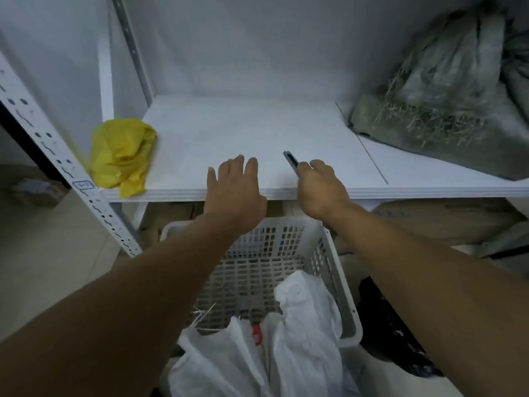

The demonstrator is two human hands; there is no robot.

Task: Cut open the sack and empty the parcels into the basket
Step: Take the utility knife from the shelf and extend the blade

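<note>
While the right hand [317, 190] grips a knife [292, 163] at the shelf [257, 133] edge, the left hand [234, 190] lies flat, fingers spread, empty. A white sack [309, 325] sits in the basket [329, 247] below both wrists, nearer the right arm, long axis running toward the shelf.

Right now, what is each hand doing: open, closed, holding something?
Left hand: open, fingers spread flat on the shelf edge, holding nothing.
Right hand: closed on the utility knife.

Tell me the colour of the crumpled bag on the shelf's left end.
Yellow; the crumpled bag shows clearly in the head view.
</note>
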